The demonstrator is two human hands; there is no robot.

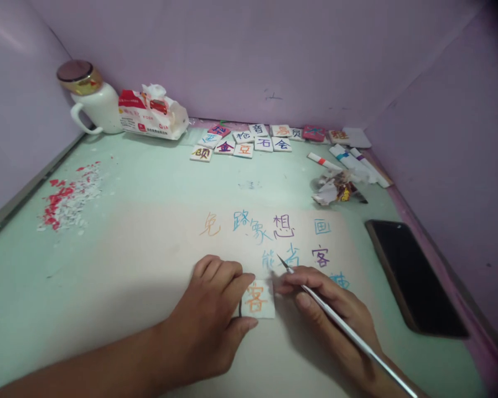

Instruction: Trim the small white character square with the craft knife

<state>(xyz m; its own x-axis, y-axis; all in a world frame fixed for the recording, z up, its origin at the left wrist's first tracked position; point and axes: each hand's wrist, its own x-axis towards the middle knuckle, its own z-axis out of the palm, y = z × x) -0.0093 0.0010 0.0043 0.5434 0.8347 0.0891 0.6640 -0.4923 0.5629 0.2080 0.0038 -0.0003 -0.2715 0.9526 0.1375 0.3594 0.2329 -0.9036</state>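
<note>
Now, left hand (216, 309): it is pressing down on the left edge of a small white tile (258, 299), fingers curled over the edge and thumb lying along the tile's lower left corner.
Tile: it is lying flat on a pale sheet (157, 249) near the front of the table, between the two hands, and is showing an orange painted character.
Right hand (332, 309): it is gripping a thin silver tool (344, 327) in a closed pen hold, fingertips resting just beside the tile's right edge.
Tool: its pointed tip is angling up and left, sitting above the tile's upper right corner and over the characters written on the sheet.
Sheet: it is carrying several characters in orange, blue and purple, spreading above and to the right of the hands.
Table (149, 177): its green surface is holding a row of painted tiles (249, 141) at the back, with paint tubes (352, 160) and a crumpled wrapper (336, 188) to their right.
Left side: red and white scraps (68, 199) are lying scattered there, well apart from the hands.
Back left corner: a white mug (93, 102) with a gold lid is standing beside a tissue pack (151, 113).
Right side: a dark phone (413, 276) is lying flat near the wall.
</note>
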